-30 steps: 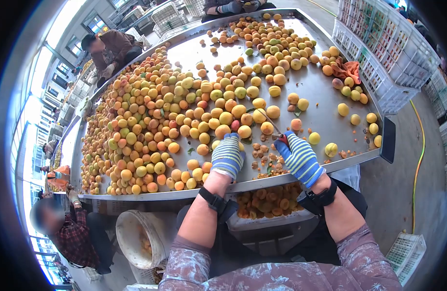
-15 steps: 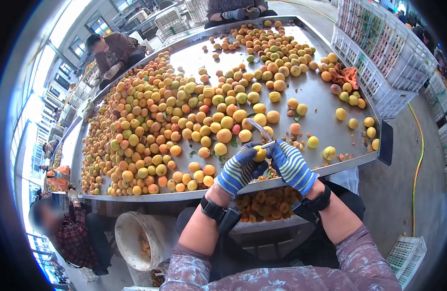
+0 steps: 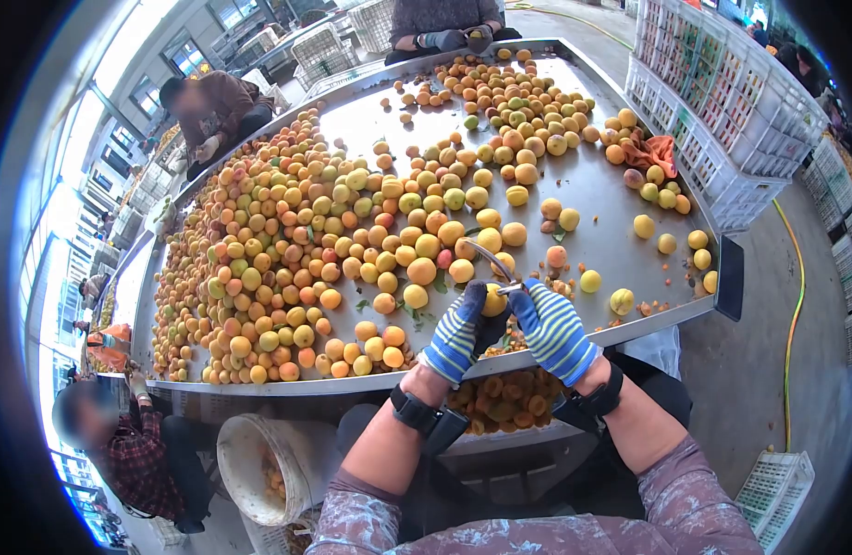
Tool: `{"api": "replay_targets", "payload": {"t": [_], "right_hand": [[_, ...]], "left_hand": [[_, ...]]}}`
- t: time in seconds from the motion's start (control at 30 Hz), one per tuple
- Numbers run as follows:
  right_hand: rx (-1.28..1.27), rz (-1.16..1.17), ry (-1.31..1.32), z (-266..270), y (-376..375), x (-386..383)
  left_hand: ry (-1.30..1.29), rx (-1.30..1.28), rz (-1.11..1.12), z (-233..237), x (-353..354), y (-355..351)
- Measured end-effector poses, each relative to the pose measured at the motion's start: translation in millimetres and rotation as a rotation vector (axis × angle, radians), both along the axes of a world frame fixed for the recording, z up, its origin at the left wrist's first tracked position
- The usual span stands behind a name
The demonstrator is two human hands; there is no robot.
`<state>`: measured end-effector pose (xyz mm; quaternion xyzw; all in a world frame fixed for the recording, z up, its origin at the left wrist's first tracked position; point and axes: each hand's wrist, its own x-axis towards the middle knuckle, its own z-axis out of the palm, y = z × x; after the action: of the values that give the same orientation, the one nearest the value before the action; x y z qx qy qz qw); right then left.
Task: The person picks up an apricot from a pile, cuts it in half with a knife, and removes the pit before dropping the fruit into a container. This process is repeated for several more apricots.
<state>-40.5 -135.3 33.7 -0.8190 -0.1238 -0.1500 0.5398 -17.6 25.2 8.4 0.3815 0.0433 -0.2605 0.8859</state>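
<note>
My left hand [image 3: 457, 335], in a blue-and-yellow striped glove, is closed around a yellow apricot [image 3: 494, 300] near the front edge of the metal table [image 3: 620, 245]. In my matching glove, my right hand [image 3: 555, 331] grips a small curved knife [image 3: 490, 258]. Its blade points up and away to the left, while the part close to my fingers lies right at the apricot. Whole apricots [image 3: 287, 250] spread over the table's left and middle. Beneath my wrists, a container of apricot halves [image 3: 500, 403] shows under the table edge.
A tilted white bucket [image 3: 250, 462] stands below the table at the left. White crates [image 3: 722, 102] are stacked at the right side, near an orange cloth [image 3: 652, 152]. Several other people sit around the table. A yellow hose [image 3: 800, 305] runs along the floor.
Both hands have shifted slightly down in view, still holding the apricot and knife. The knife's blade has turned a little and sits lower. The whole scene has moved slightly with the camera.
</note>
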Motion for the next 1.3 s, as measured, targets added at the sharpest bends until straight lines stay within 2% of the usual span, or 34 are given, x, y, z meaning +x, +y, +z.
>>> {"api": "replay_targets", "payload": {"t": [0.07, 0.17, 0.3, 0.4, 0.47, 0.6, 0.67, 0.73, 0.87, 0.93, 0.97, 1.0, 1.07, 1.1, 1.13, 1.2, 1.23, 1.27, 1.3], "right_hand": [[-0.149, -0.062, -0.033, 3, 1, -3], [-0.177, -0.054, -0.021, 0, 1, -5], [-0.187, -0.084, -0.029, -5, 3, -8], [-0.169, -0.115, 0.035, -11, 7, -8], [-0.121, -0.104, 0.056, -8, 9, -9], [-0.06, -0.09, 0.129, -14, 10, -7], [0.01, -0.065, 0.107, -8, 12, -7], [0.241, -0.005, 0.209, -12, 15, -6], [0.371, 0.105, 0.15, -11, 16, -2], [1.244, 0.439, 1.103, 9, 2, -5], [1.372, 0.589, 1.174, 23, 0, -8], [1.37, 0.596, 1.173, 22, 0, -7], [1.504, 0.833, 1.127, 21, -2, -5], [1.47, 0.859, 1.097, 24, -5, -4], [1.463, 0.864, 1.103, 29, -6, -5], [0.974, 0.485, 0.926, 35, -8, -6], [0.789, 0.431, 0.888, 29, -9, -4], [0.792, 0.437, 0.884, 23, -8, -2], [0.497, 0.402, 0.674, 15, -7, -3]], "left_hand": [[0.011, 0.031, -0.003, 4, -4, -2], [0.041, 0.119, 0.026, 9, -8, -4], [-0.008, 0.114, 0.069, 9, -11, -11], [-0.102, 0.188, 0.137, -1, -10, -13], [-0.224, 0.393, 0.137, -5, -8, -11], [-0.346, 0.511, 0.164, -9, -4, -15], [-0.557, 0.622, 0.253, -3, -4, -18], [-0.645, 0.668, 0.285, 9, -7, -20], [-0.811, 0.813, 0.322, 20, -7, -19], [-0.689, 0.661, 0.305, 23, -9, -20], [-0.675, 0.557, 0.297, 25, -9, -21], [-0.679, 0.56, 0.301, 22, -7, -20], [-0.58, 0.433, 0.33, 12, 2, -19], [-0.419, 0.337, 0.23, 9, 7, -9], [-0.419, 0.336, 0.239, 5, 9, -8], [-0.121, 0.13, 0.286, -1, 13, -4], [-0.069, 0.065, 0.286, 5, 13, -3], [-0.074, 0.07, 0.288, 6, 14, -1], [0.008, 0.045, 0.269, 6, 14, 0]]}}
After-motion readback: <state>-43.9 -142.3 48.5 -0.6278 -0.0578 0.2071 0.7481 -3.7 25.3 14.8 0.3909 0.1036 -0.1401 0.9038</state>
